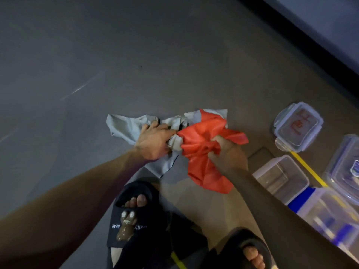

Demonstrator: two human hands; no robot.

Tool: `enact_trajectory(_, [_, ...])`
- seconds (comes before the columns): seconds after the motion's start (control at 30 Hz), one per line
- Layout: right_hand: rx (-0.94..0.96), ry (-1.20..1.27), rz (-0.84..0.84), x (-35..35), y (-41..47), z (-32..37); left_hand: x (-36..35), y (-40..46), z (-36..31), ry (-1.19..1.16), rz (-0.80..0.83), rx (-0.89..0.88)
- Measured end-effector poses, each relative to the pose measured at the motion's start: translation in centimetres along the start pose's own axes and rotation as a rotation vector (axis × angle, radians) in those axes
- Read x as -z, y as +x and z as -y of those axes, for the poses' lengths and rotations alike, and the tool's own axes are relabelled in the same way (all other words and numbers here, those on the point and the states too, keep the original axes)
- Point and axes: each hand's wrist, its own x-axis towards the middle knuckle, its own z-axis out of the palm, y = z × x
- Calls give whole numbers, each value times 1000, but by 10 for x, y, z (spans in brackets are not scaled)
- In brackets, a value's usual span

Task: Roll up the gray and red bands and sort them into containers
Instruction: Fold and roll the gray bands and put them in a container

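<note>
Your left hand (pixel 155 141) gripped the crumpled gray band (pixel 124 127) on the floor (pixel 136 55), fingers curled into it. Your right hand (pixel 226 152) pinched the bunched red band (pixel 200 144) beside it, near the clear containers (pixel 281 177) at your right.

At frame centre, a crumpled gray band (pixel 124 127) is gripped by the left hand (pixel 155 141), and a bunched red band (pixel 200 144) is pinched by the right hand (pixel 227 154). Clear containers (pixel 281 177) and a lid (pixel 298 126) are seen at right, black slippers (pixel 134 212) below.
</note>
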Motion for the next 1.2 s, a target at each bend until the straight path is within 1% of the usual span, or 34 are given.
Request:
enact_trajectory(0.07, [71, 150, -85, 1, 2, -4, 0, 1, 5, -75, -100, 30])
enact_trajectory(0.1, [69, 284, -118, 4, 3, -6, 0, 2, 8, -149, -168, 86])
enact_trajectory(0.13, [35, 463, -143, 11, 5, -6, 1, 4, 13, -225, -245, 148])
enact_trajectory(0.17, [-21, 695, -157, 22, 4, -3, 2, 8, 18, -285, -308, 202])
enact_trajectory(0.23, [-197, 1130, -177, 40, 8, 1, 10, 16, 26, -323, -364, 242])
enact_trajectory(0.3, [-312, 1525, -271, 61, 15, -2, 19, 26, 25, -320, -362, 182])
enact_trajectory(0.33, [-328, 1634, -341, 66, 20, -8, 24, 30, 21, -326, -366, 122])
enact_trajectory(0.37, [-320, 1743, -374, 69, 23, -12, 28, 34, 16, -334, -360, 61])
enact_trajectory(0.4, [-305, 1822, -375, 69, 26, -19, 33, 37, 8, -337, -330, 11])
enact_trajectory(0.43, [-238, 1907, -311, 70, 30, -23, 35, 41, 0, -328, -269, -21])
enact_trajectory(0.47, [-262, 1899, -318, 66, 34, -24, 35, 45, -10, -293, -189, -41])
enact_trajectory(0.5, [-207, 1930, -210, 55, 43, -31, 35, 49, -18, -232, -104, -57])
enact_trajectory(0.53, [-218, 1927, -115, 47, 49, -33, 33, 52, -27, -152, -28, -78])
enact_trajectory(0.57, [-213, 1890, -112, 37, 52, -39, 31, 55, -34, -70, 33, -104])
enact_trajectory(0.6, [-298, 1823, -181, 28, 56, -42, 28, 58, -40, 15, 70, -123])
enact_trajectory(0.63, [-303, 1635, -279, 28, 51, -42, 25, 60, -45, 90, 82, -133])
enact_trajectory(0.67, [-386, 1527, -318, 31, 44, -37, 24, 61, -48, 144, 66, -134])
enact_trajectory(0.7, [-452, 1420, -331, 31, 41, -39, 24, 62, -48, 170, 32, -132])
enact_trajectory(0.73, [-481, 1262, -336, 30, 37, -40, 25, 62, -48, 175, -5, -133])
enact_trajectory(0.8, [-451, 1000, -312, 28, 33, -36, 27, 59, -44, 136, -22, -126])
enact_trajectory(0.87, [-402, 794, -251, 27, 32, -36, 29, 51, -34, 13, -64, -78])
enact_trajectory(0.93, [-358, 596, -188, 24, 31, -37, 33, 38, -16, -100, -180, 19])
enact_trajectory(0.97, [-325, 517, -148, 23, 30, -36, 35, 30, -4, -114, -250, 77])
enact_trajectory(1.03, [-283, 421, -83, 22, 28, -28, 36, 13, 22, -17, -399, 189])
enact_trajectory(1.07, [-271, 382, -58, 22, 28, -23, 34, 4, 35, 33, -420, 247])
enact_trajectory(1.1, [-261, 328, -46, 20, 28, -20, 31, -3, 48, 31, -373, 306])
enact_trajectory(1.13, [-239, 272, -40, 19, 28, -16, 27, -10, 58, -26, -282, 361])
enact_trajectory(1.17, [-206, 221, -55, 17, 27, -13, 21, -15, 66, -110, -172, 389])
enact_trajectory(1.2, [-174, 193, -75, 15, 27, -13, 15, -19, 72, -164, -95, 374])
